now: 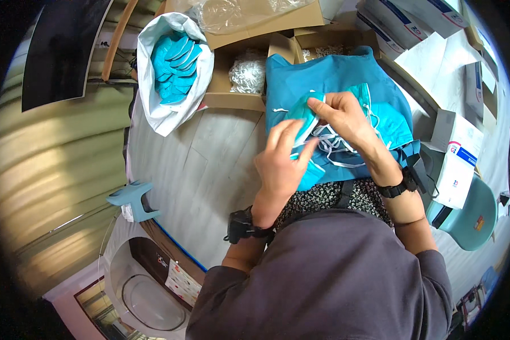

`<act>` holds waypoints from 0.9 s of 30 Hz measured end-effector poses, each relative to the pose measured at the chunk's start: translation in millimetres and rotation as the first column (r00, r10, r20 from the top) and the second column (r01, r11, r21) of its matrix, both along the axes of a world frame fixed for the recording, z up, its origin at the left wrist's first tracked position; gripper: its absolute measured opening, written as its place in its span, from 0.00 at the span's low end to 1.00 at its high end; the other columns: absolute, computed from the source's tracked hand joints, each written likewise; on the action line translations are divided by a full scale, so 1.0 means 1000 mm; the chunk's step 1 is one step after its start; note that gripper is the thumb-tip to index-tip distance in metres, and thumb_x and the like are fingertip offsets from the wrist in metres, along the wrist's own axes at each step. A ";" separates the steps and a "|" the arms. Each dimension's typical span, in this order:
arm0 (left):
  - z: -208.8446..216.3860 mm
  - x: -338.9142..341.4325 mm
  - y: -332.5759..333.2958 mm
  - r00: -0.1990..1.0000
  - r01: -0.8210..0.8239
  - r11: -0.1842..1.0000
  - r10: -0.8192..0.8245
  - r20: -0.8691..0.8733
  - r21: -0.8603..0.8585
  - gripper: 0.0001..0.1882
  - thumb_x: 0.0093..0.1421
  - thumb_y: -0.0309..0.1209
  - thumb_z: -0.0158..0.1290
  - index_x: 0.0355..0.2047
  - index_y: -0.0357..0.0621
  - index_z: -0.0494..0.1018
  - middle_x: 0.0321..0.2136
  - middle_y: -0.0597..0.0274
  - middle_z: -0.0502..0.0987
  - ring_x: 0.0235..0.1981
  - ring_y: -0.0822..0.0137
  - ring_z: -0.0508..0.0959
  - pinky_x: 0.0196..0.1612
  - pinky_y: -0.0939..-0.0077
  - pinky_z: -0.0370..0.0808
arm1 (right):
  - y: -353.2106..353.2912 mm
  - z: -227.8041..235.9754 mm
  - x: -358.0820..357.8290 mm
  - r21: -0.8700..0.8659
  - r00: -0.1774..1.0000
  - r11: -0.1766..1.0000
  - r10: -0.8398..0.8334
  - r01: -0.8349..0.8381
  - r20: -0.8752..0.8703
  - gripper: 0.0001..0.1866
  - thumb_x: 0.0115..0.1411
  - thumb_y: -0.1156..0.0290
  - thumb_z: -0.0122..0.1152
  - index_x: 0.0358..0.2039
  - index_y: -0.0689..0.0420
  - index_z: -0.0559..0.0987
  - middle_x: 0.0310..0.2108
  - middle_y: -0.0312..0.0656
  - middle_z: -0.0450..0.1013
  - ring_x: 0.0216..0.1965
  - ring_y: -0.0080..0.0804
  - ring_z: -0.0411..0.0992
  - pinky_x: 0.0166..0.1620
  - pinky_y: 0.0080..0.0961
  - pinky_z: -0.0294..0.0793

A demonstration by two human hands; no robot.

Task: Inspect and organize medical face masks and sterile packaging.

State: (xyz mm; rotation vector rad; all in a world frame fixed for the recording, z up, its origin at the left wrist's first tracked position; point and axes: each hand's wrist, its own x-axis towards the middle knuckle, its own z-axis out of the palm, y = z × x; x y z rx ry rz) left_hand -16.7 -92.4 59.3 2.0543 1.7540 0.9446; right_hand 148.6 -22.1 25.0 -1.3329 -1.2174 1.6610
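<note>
A teal fabric piece (pixel 307 113) with a white edge is between my hands above my lap. My right hand (pixel 345 116) pinches its upper end between thumb and curled fingers. My left hand (pixel 281 161) grips its lower left side; the fingertips are slightly blurred and the thumb stands apart from them. Under my hands lie more teal pieces (pixel 389 122) and tangled white straps (pixel 335 141), on a darker blue cloth (pixel 345 73) spread over my lap. The exact kind of the teal pieces cannot be made out.
Left of the cloth, a white sack (pixel 149 102) holds many teal pieces (pixel 175 65). Beside it, an open carton (pixel 232 101) contains a bundle of white straps (pixel 247 72). White boxes (pixel 459 164) and a pale teal chair (pixel 471 218) stand at the right, a blue-grey stool (pixel 136 199) at the left.
</note>
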 end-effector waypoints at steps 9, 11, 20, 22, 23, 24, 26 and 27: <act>-0.012 -0.002 0.004 0.965 -0.075 0.990 0.102 0.241 -0.119 0.07 0.59 0.22 0.59 0.38 0.36 0.79 0.31 0.61 0.78 0.19 0.77 0.66 0.22 0.80 0.63 | -0.017 -0.014 -0.007 0.246 0.973 0.961 0.167 -0.125 -0.160 0.08 0.59 0.71 0.67 0.29 0.62 0.80 0.22 0.32 0.71 0.27 0.17 0.65 0.33 0.20 0.68; -0.013 -0.003 0.001 0.962 -0.066 0.989 0.098 0.256 -0.130 0.05 0.59 0.20 0.58 0.37 0.34 0.78 0.29 0.64 0.78 0.16 0.85 0.61 0.19 0.84 0.58 | -0.019 -0.013 -0.008 0.272 0.977 0.954 0.167 -0.127 -0.129 0.06 0.58 0.73 0.67 0.28 0.61 0.79 0.24 0.33 0.72 0.30 0.20 0.67 0.36 0.22 0.68; 0.015 -0.019 -0.014 0.880 -0.227 0.952 0.291 0.375 -0.205 0.06 0.63 0.24 0.57 0.33 0.31 0.76 0.25 0.68 0.78 0.25 0.84 0.71 0.27 0.84 0.67 | 0.011 -0.054 0.037 0.680 0.741 0.682 -0.304 -0.269 0.598 0.09 0.45 0.78 0.61 0.30 0.54 0.79 0.31 0.41 0.74 0.37 0.43 0.72 0.43 0.38 0.67; 0.006 -0.030 -0.004 0.866 -0.298 0.918 0.375 0.331 -0.261 0.08 0.64 0.26 0.57 0.34 0.31 0.77 0.26 0.67 0.78 0.27 0.83 0.72 0.29 0.84 0.68 | 0.010 -0.036 0.022 0.731 0.806 0.623 -0.262 -0.280 0.531 0.13 0.46 0.78 0.61 0.35 0.54 0.81 0.33 0.41 0.75 0.39 0.43 0.73 0.43 0.38 0.67; 0.003 -0.035 -0.009 0.849 -0.300 0.920 0.377 0.369 -0.251 0.10 0.64 0.29 0.57 0.37 0.31 0.78 0.28 0.67 0.79 0.29 0.81 0.73 0.31 0.84 0.69 | 0.000 -0.018 0.011 0.746 0.831 0.608 -0.242 -0.271 0.500 0.17 0.49 0.78 0.62 0.41 0.54 0.82 0.35 0.42 0.77 0.40 0.43 0.74 0.43 0.38 0.67; 0.005 -0.033 -0.003 0.828 -0.299 0.924 0.376 0.416 -0.240 0.10 0.64 0.29 0.57 0.37 0.30 0.78 0.29 0.66 0.79 0.30 0.81 0.73 0.31 0.84 0.69 | -0.004 0.006 0.006 0.751 0.862 0.610 -0.211 -0.252 0.461 0.13 0.51 0.76 0.64 0.40 0.54 0.82 0.36 0.43 0.76 0.38 0.44 0.75 0.40 0.37 0.71; 0.000 -0.032 -0.004 0.775 -0.321 0.912 0.408 0.482 -0.255 0.10 0.64 0.28 0.57 0.38 0.30 0.78 0.29 0.66 0.79 0.30 0.80 0.74 0.32 0.83 0.70 | -0.020 0.011 -0.006 0.700 0.967 0.699 -0.044 -0.148 0.249 0.10 0.53 0.71 0.66 0.37 0.55 0.80 0.36 0.44 0.75 0.35 0.46 0.76 0.35 0.38 0.73; -0.001 -0.031 -0.003 0.764 -0.313 0.915 0.401 0.506 -0.254 0.10 0.64 0.28 0.57 0.38 0.30 0.78 0.30 0.66 0.79 0.30 0.80 0.74 0.33 0.83 0.70 | -0.028 0.015 -0.011 0.686 0.967 0.705 -0.001 -0.180 0.255 0.10 0.53 0.70 0.67 0.36 0.55 0.79 0.35 0.45 0.74 0.33 0.47 0.76 0.34 0.38 0.74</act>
